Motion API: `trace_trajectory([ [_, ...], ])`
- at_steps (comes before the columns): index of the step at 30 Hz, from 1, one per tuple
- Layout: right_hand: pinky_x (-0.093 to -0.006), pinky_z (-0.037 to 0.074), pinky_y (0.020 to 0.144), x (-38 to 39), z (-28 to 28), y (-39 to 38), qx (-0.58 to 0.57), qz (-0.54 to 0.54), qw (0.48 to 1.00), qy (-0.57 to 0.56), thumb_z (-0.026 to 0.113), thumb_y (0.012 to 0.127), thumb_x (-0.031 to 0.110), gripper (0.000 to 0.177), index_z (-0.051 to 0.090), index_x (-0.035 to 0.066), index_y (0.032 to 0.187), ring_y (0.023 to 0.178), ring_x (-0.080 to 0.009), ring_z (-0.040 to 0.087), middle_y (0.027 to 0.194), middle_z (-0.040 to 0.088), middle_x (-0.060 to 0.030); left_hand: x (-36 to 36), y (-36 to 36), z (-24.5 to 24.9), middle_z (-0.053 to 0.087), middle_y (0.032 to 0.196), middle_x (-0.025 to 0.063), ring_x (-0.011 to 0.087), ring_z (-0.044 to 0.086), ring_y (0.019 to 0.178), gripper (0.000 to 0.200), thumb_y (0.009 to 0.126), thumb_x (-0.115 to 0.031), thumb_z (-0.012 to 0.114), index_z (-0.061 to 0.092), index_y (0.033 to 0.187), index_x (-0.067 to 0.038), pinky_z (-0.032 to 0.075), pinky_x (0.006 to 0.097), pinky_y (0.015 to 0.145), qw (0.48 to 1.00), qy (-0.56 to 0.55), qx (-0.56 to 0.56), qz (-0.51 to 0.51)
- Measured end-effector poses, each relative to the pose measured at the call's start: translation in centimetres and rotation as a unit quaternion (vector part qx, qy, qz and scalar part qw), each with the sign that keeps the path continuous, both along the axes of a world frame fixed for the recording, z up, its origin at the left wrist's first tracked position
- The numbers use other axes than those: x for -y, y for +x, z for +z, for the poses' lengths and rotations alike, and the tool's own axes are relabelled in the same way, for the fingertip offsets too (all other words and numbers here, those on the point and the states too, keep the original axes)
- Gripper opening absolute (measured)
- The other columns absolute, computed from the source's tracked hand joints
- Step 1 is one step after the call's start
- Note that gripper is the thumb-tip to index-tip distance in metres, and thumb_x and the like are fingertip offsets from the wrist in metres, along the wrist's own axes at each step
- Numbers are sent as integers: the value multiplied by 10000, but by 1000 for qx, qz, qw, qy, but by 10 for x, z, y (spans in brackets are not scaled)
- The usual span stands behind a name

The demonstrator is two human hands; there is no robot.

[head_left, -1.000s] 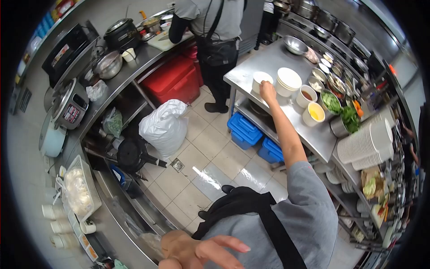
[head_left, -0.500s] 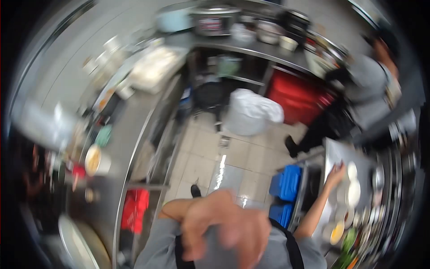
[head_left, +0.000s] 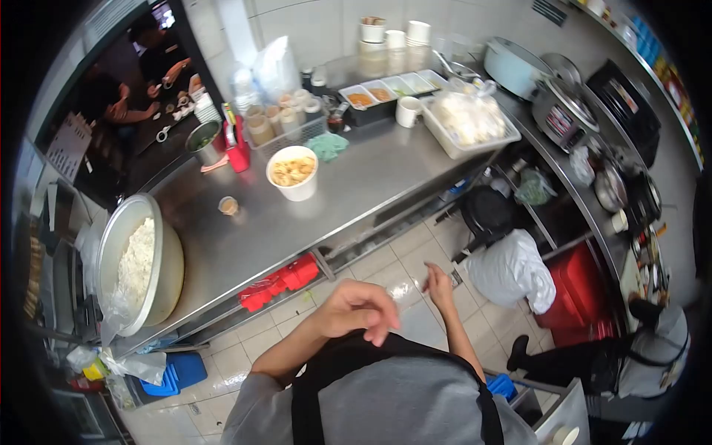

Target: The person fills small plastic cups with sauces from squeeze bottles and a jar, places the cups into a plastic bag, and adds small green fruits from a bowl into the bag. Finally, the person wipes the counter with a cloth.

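My left hand (head_left: 357, 307) hangs in front of my chest with its fingers loosely curled and apart, holding nothing. My right hand (head_left: 439, 285) is raised just to its right, over the tiled floor, also empty with the fingers extended. Both are short of the steel counter (head_left: 356, 196). Nearest on that counter are a white bowl of food (head_left: 293, 172) and a small cup (head_left: 228, 205). My grey shirt and black apron straps fill the bottom of the view.
A large pan of rice (head_left: 139, 261) sits at the counter's left end. A tray of white food (head_left: 469, 119), a condiment tray (head_left: 386, 90), a white mug (head_left: 407, 111) and a green cloth (head_left: 327, 145) lie farther back. A white bag (head_left: 512, 271) and red bin (head_left: 572, 291) stand right. A co-worker (head_left: 645, 356) stands at the lower right.
My view has swung from the steel table with bowls round to the long counter. My right hand has left the bowls and come in near my chest beside the left hand.
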State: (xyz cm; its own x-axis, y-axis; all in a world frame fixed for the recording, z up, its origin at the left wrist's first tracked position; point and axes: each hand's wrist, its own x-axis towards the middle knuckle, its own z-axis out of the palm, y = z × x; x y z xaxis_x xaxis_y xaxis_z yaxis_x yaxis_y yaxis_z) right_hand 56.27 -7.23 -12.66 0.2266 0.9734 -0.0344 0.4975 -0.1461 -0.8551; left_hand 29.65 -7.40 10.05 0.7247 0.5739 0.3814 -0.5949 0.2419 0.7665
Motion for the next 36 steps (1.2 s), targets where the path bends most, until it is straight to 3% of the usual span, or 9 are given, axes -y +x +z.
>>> trace_trajectory([
  [5,-282,462,824,-131,26,-117,-113,169,974,98,420,963,298,431,457,20,1290,978,-191,606,1100,621,-140,-44,-90,-41,632,890,69,118,603,747,292,925,-260,517,605,1004,7,453,236,606,943,-96,-187,258],
  [7,-302,421,909,-176,34,-155,-178,177,964,88,405,968,332,462,446,15,1302,1126,-193,536,1194,578,-139,-86,-111,-68,561,1144,83,160,525,1053,373,930,-297,505,524,1181,-22,427,298,823,893,-154,-236,351],
  [10,-342,343,993,-243,42,-201,-276,148,947,70,378,966,401,537,402,14,1337,1226,-199,441,1321,477,-137,-163,-126,-123,401,1368,135,231,362,1270,533,945,-350,452,375,1330,10,297,362,1024,763,-135,-325,543],
  [13,-336,263,1048,-299,46,-238,-342,139,928,56,353,958,455,591,377,19,1356,1288,-212,359,1395,389,-134,-255,-144,-176,363,1394,174,266,334,1297,545,951,-354,419,352,1343,19,273,334,1049,712,-176,-340,589],
  [19,-319,225,1075,-335,54,-284,-371,106,923,8,353,952,473,626,344,7,1370,1305,-229,325,1422,352,-116,-322,-152,-214,552,1170,137,213,503,1085,427,963,-280,402,463,1242,38,380,312,935,646,-153,-303,683],
  [21,-294,230,1064,-342,35,-295,-325,138,933,68,346,962,450,599,398,-18,1332,1289,-208,351,1384,405,-137,-326,-175,-221,605,1066,119,199,554,988,384,967,-252,391,515,1189,36,424,306,875,641,-154,-301,689],
  [24,-295,320,1012,-368,42,-271,-304,309,901,-25,409,960,378,502,494,-20,1255,1211,-203,453,1295,506,-133,-319,-198,-210,607,1034,98,165,558,966,364,974,-238,371,536,1153,33,434,292,854,674,-178,-242,675],
  [29,-277,475,807,-467,144,-255,-172,259,931,191,513,918,167,260,619,-11,1074,949,-173,626,1010,662,-140,-313,-185,-193,598,1049,92,162,557,964,358,980,-246,361,531,1146,22,431,291,864,678,-216,-204,673],
  [36,-416,479,828,-599,248,-385,3,308,845,438,543,854,166,237,629,-35,946,929,-352,610,966,634,-222,-317,-148,-192,550,1143,94,165,520,1034,374,984,-274,357,497,1206,-7,407,289,903,653,-223,-173,703],
])
